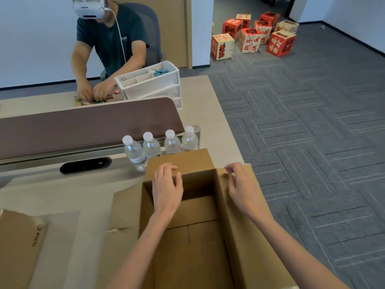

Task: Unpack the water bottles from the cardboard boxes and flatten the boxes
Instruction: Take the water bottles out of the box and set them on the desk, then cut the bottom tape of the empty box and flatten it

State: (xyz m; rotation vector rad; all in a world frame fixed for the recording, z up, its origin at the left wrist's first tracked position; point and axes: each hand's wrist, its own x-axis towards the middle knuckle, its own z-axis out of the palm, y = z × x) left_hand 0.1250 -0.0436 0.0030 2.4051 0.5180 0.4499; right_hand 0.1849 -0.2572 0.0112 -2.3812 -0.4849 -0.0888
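Observation:
An open brown cardboard box (195,236) stands on the desk in front of me, its inside bare of bottles. My left hand (166,188) rests with loosely curled fingers on the box's far flap. My right hand (239,184) is at the box's right flap, fingers curled at its top edge. Several clear water bottles (160,147) with white caps stand in a row on the desk just beyond the box. A flattened cardboard piece (18,247) lies at the near left.
A brown divider panel (83,126) runs across the desk behind the bottles. Beyond it a person with a headset sorts clips beside a white drawer organizer (152,84). Red and cream printed boxes (254,36) sit on the grey carpet at the far right.

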